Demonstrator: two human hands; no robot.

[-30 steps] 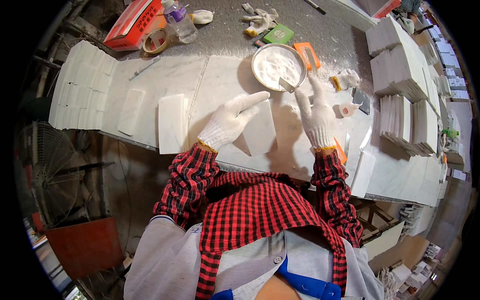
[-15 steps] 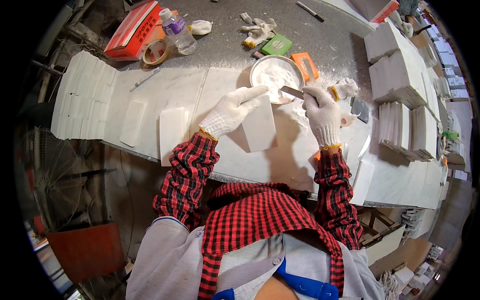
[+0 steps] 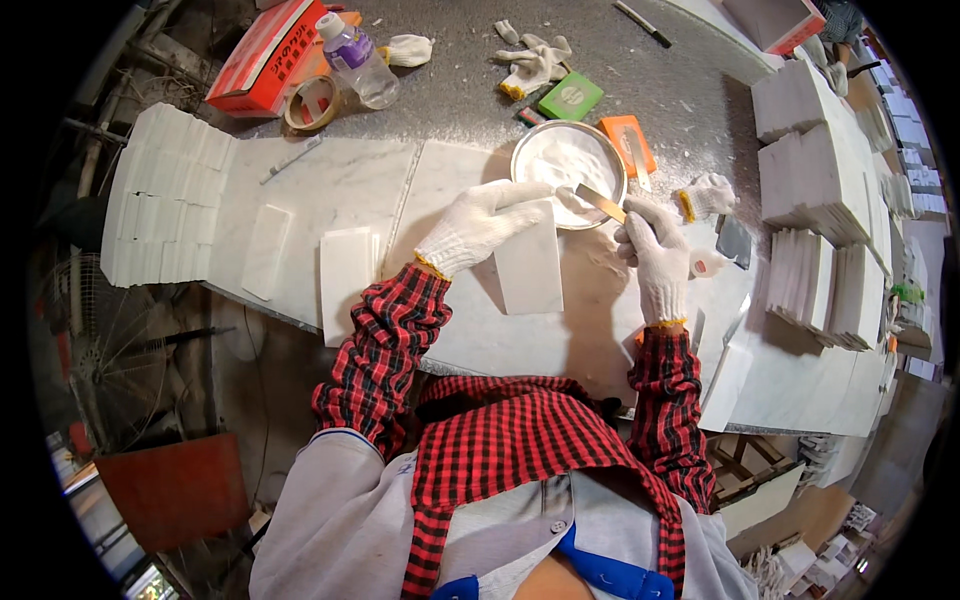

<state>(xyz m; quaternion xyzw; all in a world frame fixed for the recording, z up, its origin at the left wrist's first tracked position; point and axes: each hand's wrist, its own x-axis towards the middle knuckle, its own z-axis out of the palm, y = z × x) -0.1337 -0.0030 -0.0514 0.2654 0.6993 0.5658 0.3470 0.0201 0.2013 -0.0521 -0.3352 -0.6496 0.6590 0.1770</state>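
Note:
My left hand [image 3: 472, 228], in a white knitted glove, grips the upper edge of a white rectangular tile [image 3: 532, 272] and holds it tilted over the stone worktop. My right hand [image 3: 656, 262], also gloved, pinches a narrow flat scraper [image 3: 602, 204]. The scraper's tip is over a round metal bowl [image 3: 518, 158], which holds white paste or powder [image 3: 562, 166]. From this angle I cannot tell whether the tip touches the white stuff. The bowl stands just beyond both hands.
Beside the bowl lie an orange box [image 3: 618, 130] with a metal strip, a green box [image 3: 571, 96] and spare gloves [image 3: 535, 66]. Tile stacks stand at left [image 3: 170, 190] and right [image 3: 812, 180]. A bottle [image 3: 358, 65] and tape roll [image 3: 312, 104] sit far left; a phone [image 3: 735, 242] lies right.
My right hand has turned, so the scraper's blade now shows its broad face and slants over the bowl. The left hand keeps hold of the tile. The whole view has shifted slightly.

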